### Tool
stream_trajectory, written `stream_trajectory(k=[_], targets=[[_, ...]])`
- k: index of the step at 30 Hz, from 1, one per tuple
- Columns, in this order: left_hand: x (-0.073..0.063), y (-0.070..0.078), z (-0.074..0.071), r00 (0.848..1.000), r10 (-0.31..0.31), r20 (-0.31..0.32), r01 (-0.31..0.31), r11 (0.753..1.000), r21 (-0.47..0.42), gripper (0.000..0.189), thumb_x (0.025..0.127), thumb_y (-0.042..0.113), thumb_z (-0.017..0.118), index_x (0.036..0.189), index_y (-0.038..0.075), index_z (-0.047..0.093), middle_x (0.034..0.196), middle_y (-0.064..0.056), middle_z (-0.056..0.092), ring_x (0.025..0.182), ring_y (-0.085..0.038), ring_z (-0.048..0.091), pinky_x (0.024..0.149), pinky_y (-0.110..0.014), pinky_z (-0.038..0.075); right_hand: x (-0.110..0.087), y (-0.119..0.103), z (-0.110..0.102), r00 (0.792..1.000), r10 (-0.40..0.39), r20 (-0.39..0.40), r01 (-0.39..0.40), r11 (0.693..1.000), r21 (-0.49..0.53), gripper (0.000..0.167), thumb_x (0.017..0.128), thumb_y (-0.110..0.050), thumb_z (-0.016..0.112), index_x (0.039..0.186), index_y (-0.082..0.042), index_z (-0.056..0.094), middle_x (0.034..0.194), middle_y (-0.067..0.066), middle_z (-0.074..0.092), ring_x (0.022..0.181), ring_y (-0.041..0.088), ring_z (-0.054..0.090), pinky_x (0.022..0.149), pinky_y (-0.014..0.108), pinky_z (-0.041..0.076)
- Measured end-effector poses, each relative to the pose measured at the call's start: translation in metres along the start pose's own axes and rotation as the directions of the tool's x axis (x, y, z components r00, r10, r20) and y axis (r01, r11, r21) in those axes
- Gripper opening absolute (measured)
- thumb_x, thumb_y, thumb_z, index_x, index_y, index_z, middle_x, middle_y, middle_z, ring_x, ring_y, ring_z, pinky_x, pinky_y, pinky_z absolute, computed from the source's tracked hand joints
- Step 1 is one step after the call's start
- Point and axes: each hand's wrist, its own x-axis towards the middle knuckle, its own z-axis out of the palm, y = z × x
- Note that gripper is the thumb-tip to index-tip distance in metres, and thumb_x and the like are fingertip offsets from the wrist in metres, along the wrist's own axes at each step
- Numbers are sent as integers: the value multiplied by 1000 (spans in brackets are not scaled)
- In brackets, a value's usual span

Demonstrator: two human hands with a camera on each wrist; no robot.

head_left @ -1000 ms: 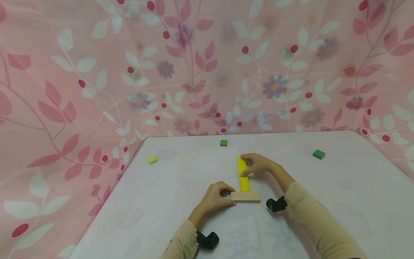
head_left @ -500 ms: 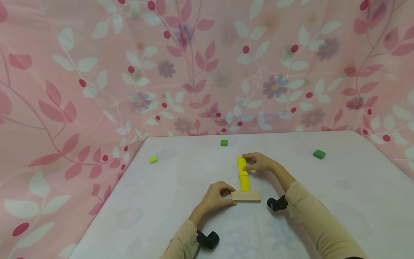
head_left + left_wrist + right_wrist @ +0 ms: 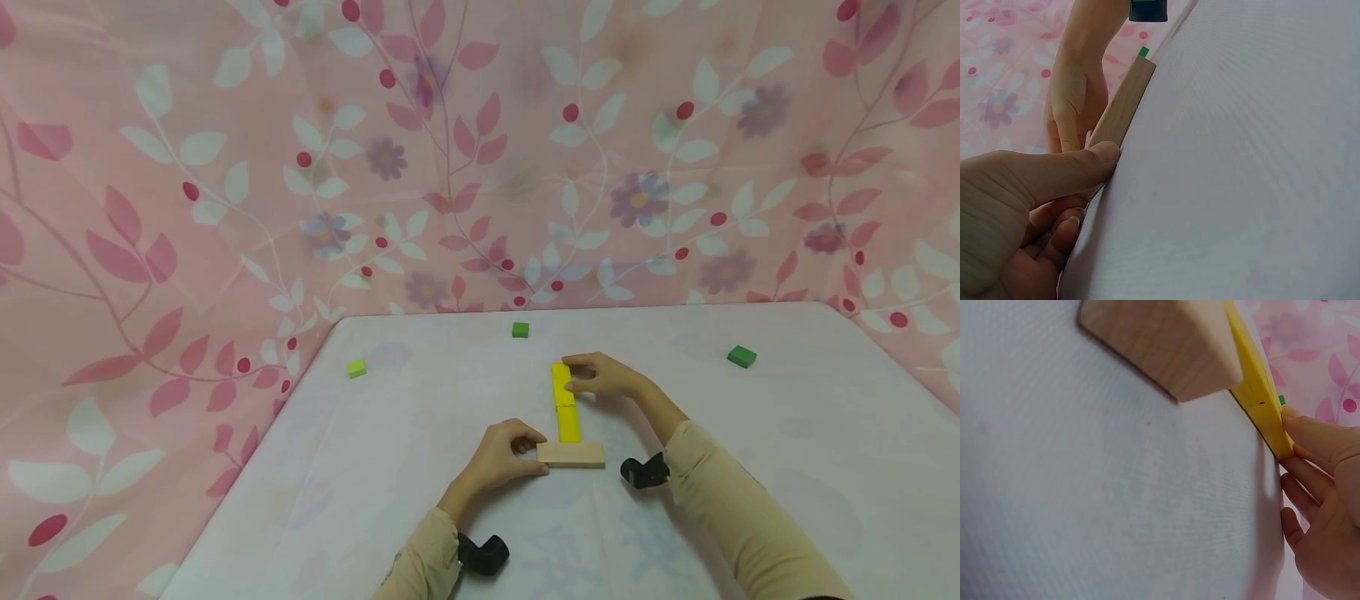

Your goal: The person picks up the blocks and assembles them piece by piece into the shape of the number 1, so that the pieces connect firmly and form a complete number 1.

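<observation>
A plain wooden block [image 3: 572, 455] lies crosswise on the table, and my left hand [image 3: 498, 457] pinches its left end between thumb and fingers. In the left wrist view the thumb presses along the face of that block [image 3: 1127, 103]. Two yellow blocks run away from it in a line, the near yellow block [image 3: 570, 425] meeting the wood and the far yellow block [image 3: 561, 385] end to end with it. My right hand [image 3: 609, 377] holds the far one at its outer end, thumb on its right side, index finger at the far corner. The right wrist view shows the seam between the yellow blocks.
Three small green blocks lie farther out: a lime one [image 3: 356, 369] at left, a mid-green one [image 3: 521, 331] near the back edge, a dark green one [image 3: 742, 357] at right. A pink floral cloth [image 3: 480, 167] hangs behind the white table [image 3: 750, 500].
My right thumb has slid outward along the far yellow block, away from the seam. The left hand and the wooden block stay in place.
</observation>
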Motion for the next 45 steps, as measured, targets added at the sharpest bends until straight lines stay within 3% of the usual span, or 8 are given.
stream_trajectory(k=[9, 15, 23, 31, 35, 42, 45], targets=[[-1, 2, 0, 1000, -7, 4, 7, 1000, 4, 34, 69, 13, 84, 99, 5, 72, 87, 0, 63, 77, -7, 53, 71, -19, 46, -1, 0, 2, 1000, -23, 14, 23, 1000, 5, 61, 90, -28, 62, 136, 7, 42, 141, 25, 41, 132, 42, 33, 107, 56, 24], [-1, 1, -1, 1000, 27, -3, -27, 1000, 7, 33, 69, 12, 84, 98, 3, 71, 87, -3, 64, 77, -9, 54, 70, -20, 47, -3, -5, 3, 1000, 13, -29, -13, 1000, -7, 60, 89, -28, 64, 135, 6, 44, 140, 24, 42, 131, 41, 34, 106, 55, 26], [-2, 1, 0, 1000, 26, -2, -26, 1000, 6, 34, 69, 13, 84, 98, 4, 72, 87, -2, 64, 76, -7, 54, 71, -20, 47, -9, -11, 4, 995, 11, -101, -14, 999, -32, 58, 88, -27, 66, 132, 7, 48, 136, 24, 47, 128, 41, 40, 104, 54, 31], [-1, 2, 1, 1000, 9, -6, -9, 1000, 11, 34, 68, 13, 84, 98, 4, 72, 87, -1, 63, 76, -6, 53, 71, -19, 47, -23, -5, 1, 970, -28, -240, 33, 999, 18, 49, 88, -17, 65, 126, 12, 51, 124, 28, 55, 114, 41, 53, 94, 51, 43], [-2, 2, 1, 1000, 17, -9, -17, 1000, 3, 34, 68, 13, 84, 98, 4, 72, 86, -2, 64, 76, -6, 53, 70, -20, 47, -32, 4, -5, 953, -53, -299, 50, 999, -17, 45, 87, -12, 65, 123, 14, 53, 118, 28, 59, 108, 41, 56, 89, 51, 47], [-3, -1, 1, 992, 121, -35, -121, 993, 9, 32, 68, 13, 84, 95, 1, 71, 83, 1, 62, 73, -4, 52, 67, -19, 47, -51, 26, -23, 915, -80, -395, 34, 992, -123, 38, 85, -6, 65, 116, 14, 57, 111, 28, 62, 99, 42, 58, 83, 52, 48], [-2, -1, 1, 996, 81, -30, -81, 997, 9, 33, 68, 13, 84, 96, 2, 71, 84, 0, 63, 74, -5, 52, 68, -19, 47, -60, 34, -31, 907, -62, -417, 3, 990, -140, 38, 86, -6, 65, 116, 15, 57, 111, 29, 62, 100, 42, 58, 83, 53, 48]])
